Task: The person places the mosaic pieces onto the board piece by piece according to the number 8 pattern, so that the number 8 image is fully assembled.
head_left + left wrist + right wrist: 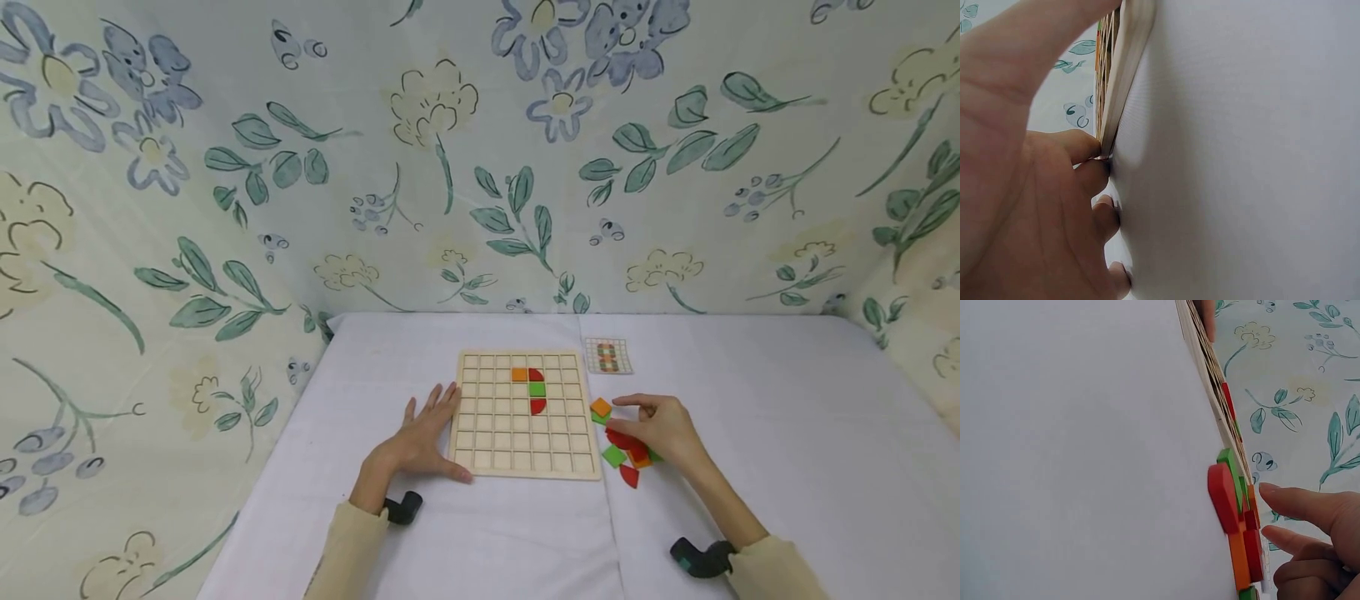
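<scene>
Pieces (628,442) of red, green and orange lie heaped on the cloth-covered desk (750,400), right of the gridded board (522,433). They look like painted wood: probably light, stiff and hard to break, though smooth enough to slide over one another. An orange square (601,407) seems to rest on a green piece (599,419), just beside the board's right edge; opposite side edges are likely its best hold, since pressing its face could skid it off.

The right hand (663,429) has its grip parted, thumb and forefinger apart with nothing visible between them, other fingers folded in. The orange square sits just left of those two tips, before the gap rather than inside it. The left hand (420,442), fingers spread, rests against the board's left side, thumb by its near corner, holding no piece.
</scene>
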The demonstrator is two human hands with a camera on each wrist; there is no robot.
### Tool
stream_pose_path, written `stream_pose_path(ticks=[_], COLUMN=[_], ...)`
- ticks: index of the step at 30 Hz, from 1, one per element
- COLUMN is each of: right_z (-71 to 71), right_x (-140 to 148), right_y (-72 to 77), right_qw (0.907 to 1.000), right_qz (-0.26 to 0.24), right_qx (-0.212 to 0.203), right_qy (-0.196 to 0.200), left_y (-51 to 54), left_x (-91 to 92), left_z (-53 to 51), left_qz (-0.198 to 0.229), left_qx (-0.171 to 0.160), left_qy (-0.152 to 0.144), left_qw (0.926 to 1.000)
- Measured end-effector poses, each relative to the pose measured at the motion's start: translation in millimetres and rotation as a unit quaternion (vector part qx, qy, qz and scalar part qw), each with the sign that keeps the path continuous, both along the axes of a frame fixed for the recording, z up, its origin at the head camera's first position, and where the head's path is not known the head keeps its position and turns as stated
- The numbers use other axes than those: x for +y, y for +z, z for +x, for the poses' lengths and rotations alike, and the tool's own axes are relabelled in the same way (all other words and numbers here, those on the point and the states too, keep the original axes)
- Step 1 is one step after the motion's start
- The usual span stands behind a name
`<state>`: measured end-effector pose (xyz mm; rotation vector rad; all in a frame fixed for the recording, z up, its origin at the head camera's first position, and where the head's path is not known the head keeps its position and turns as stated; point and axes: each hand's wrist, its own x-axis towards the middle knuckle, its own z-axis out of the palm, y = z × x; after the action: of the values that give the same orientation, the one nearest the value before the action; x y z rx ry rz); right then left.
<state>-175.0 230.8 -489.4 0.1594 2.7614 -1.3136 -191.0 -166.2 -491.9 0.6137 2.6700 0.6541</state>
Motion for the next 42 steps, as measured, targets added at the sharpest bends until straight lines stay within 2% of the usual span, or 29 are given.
stream_pose_path(ticks=[6, 12, 20, 32, 38, 42], right_z=[-6.4, -8.8, -9.8, -5.6, -6.4, -7.7], right_x=[-11, -15, -18, -6, -7, -13], right_y=[-3.4, -2.2, -1.1, -2.5, -1.6, 1.2], right_qw=[0.9993, 0.9986, 0.998, 0.9986, 0.9986, 0.9984], right_qz=[0.025, 0.041, 0.042, 0.04, 0.037, 0.028], right_qx=[0.027, 0.033, 0.047, 0.034, 0.038, 0.047], right_qy=[0.0, -0.002, 0.008, 0.011, 0.003, 0.014], left_y=[0.4, 0.1, -0.2, -1.0, 0.5, 0.9], left_x=[1.2, 1.5, 1.2, 0.6, 0.8, 0.6], left_z=[0.6, 0.6, -0.2, -0.2, -0.2, 0.0], left_qz=[0.003, -0.002, -0.003, -0.006, -0.01, -0.01], left_qx=[-0.001, -0.001, 0.0, -0.001, -0.003, -0.005], left_qy=[0.0, 0.0, 0.0, 0.001, 0.002, 0.002], left_qw=[1.0, 1.0, 1.0, 1.0, 0.9999, 0.9999])
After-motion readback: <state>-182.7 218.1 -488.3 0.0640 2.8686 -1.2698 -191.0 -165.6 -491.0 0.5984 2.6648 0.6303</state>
